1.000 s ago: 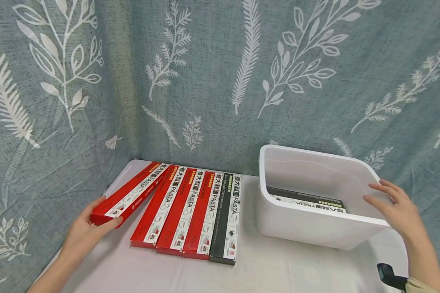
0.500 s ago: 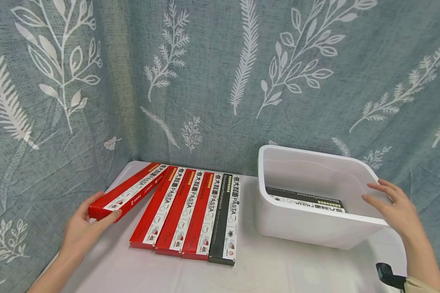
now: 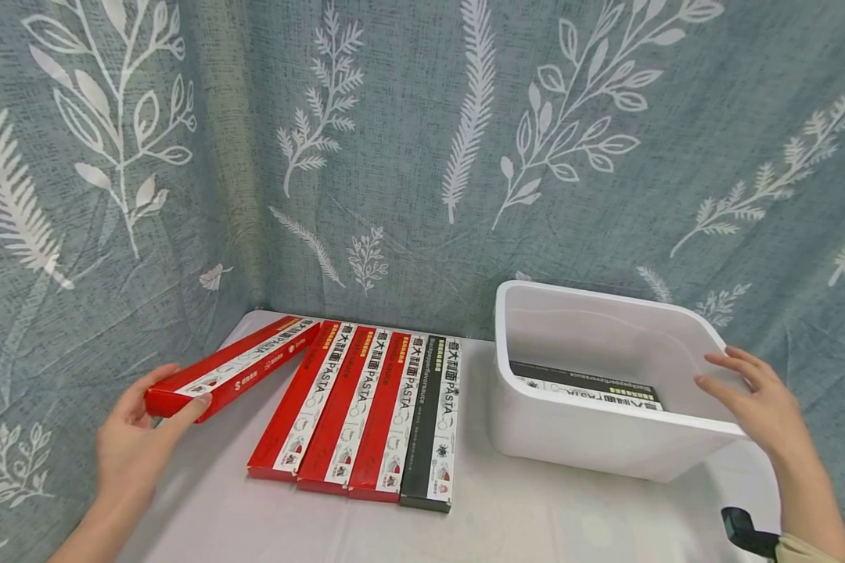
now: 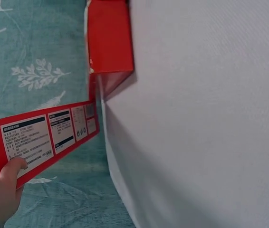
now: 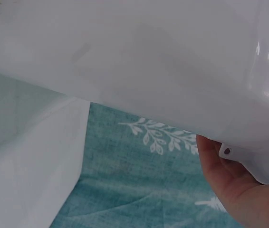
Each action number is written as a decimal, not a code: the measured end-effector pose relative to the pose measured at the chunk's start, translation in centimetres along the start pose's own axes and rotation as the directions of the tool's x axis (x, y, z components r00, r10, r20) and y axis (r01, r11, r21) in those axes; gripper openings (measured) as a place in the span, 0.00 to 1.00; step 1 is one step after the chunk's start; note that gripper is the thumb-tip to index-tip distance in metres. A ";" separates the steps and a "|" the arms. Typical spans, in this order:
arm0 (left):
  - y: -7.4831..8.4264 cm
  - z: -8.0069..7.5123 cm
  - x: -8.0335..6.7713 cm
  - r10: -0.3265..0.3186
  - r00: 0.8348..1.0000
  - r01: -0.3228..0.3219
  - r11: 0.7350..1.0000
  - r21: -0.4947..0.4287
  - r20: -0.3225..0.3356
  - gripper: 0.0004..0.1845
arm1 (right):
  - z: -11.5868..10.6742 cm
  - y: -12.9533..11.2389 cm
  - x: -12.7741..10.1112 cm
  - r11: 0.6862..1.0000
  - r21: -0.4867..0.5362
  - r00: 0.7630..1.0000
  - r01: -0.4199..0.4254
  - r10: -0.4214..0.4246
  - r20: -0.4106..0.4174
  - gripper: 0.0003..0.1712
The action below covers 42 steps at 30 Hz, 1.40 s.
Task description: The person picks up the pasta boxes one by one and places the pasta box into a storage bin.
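Note:
At the left in the head view, my left hand (image 3: 137,438) grips the near end of a red pasta box (image 3: 235,366). The box slants, its near end raised off the table. My thumb (image 4: 14,168) lies on its printed side in the left wrist view. Beside it lie several more red pasta boxes (image 3: 308,407) and one black pasta box (image 3: 418,438), side by side. At the right, my right hand (image 3: 767,407) holds the right rim of a white bin (image 3: 577,438), fingers over the edge. Inside the bin lies another black pasta box (image 3: 584,379), partly hidden by the front wall.
A white-covered table (image 3: 521,516) bears the boxes and the bin. Behind and at the left hangs a blue-green curtain (image 3: 394,156) with white leaf patterns. A black strap piece (image 3: 746,532) sits at my right wrist.
My left hand has drawn the red pasta box leftward and slightly toward me, widening the gap to the row. My right hand and the bin have hardly moved.

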State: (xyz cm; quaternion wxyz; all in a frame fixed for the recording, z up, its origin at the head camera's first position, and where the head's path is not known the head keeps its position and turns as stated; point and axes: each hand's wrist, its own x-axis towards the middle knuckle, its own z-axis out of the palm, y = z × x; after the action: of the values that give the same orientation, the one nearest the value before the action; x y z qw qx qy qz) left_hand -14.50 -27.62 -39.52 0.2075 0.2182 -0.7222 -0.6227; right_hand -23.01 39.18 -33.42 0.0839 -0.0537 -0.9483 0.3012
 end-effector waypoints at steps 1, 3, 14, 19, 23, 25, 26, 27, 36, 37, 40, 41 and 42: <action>0.2 -0.1 0.0 -0.002 1.000 0.002 0.999 -0.046 -0.006 0.30 | 0.0 0.0 0.0 1.000 0.001 1.000 0.001 -0.001 0.002 0.40; 0.6 -0.2 -0.2 0.006 1.000 -0.008 0.990 -0.139 -0.010 0.30 | -0.1 0.0 0.0 1.000 -0.002 1.000 0.005 -0.005 0.004 0.40; 2.4 0.4 -1.4 0.184 0.981 -0.154 0.928 -0.340 0.055 0.29 | 0.0 0.0 -0.1 1.000 0.004 1.000 -0.008 0.008 0.010 0.41; 3.4 1.5 -2.3 0.296 0.946 -0.215 0.876 -0.431 0.131 0.29 | 0.0 0.0 -0.1 1.000 0.005 1.000 -0.001 0.001 0.007 0.41; 4.2 2.4 -2.8 0.359 0.915 -0.240 0.852 -0.464 0.186 0.28 | -0.1 0.0 0.0 1.000 0.003 1.000 0.012 -0.012 0.005 0.40; 4.7 2.8 -3.1 0.395 0.896 -0.260 0.838 -0.481 0.205 0.28 | -0.1 0.0 0.0 1.000 0.001 1.000 0.014 -0.014 0.005 0.40; 5.0 3.1 -3.2 0.413 0.885 -0.266 0.828 -0.494 0.214 0.28 | -0.1 0.0 0.0 1.000 0.000 1.000 0.017 -0.017 0.003 0.40; 5.2 3.3 -3.3 0.428 0.876 -0.270 0.818 -0.508 0.223 0.27 | -0.1 0.0 0.0 1.000 -0.002 1.000 0.019 -0.019 0.001 0.40; 6.9 6.0 -3.7 0.479 0.812 -0.276 0.819 -0.504 0.334 0.27 | -0.3 -0.3 -0.2 1.000 -0.015 1.000 0.016 -0.016 0.005 0.39; 7.1 6.4 -3.7 0.480 0.804 -0.269 0.821 -0.504 0.351 0.27 | -0.3 -0.3 -0.2 1.000 -0.016 1.000 0.013 -0.013 0.005 0.39; 7.5 7.4 -3.8 0.480 0.781 -0.253 0.828 -0.501 0.398 0.26 | -0.2 -0.3 -0.3 1.000 -0.013 1.000 0.003 -0.003 0.002 0.39; 7.6 7.8 -3.8 0.482 0.773 -0.250 0.829 -0.500 0.412 0.26 | -0.1 -0.4 -0.3 1.000 -0.012 1.000 0.001 -0.001 -0.001 0.39; 7.7 8.1 -3.8 0.483 0.766 -0.243 0.829 -0.504 0.425 0.26 | -0.1 -0.4 -0.3 1.000 -0.011 1.000 0.003 -0.003 -0.002 0.39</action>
State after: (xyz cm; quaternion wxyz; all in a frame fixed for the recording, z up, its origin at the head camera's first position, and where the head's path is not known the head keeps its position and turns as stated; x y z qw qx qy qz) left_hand -16.43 -17.89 -33.11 0.1588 -0.1620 -0.6281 -0.7444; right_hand -22.70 38.87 -33.18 0.0852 -0.0533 -0.9499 0.2959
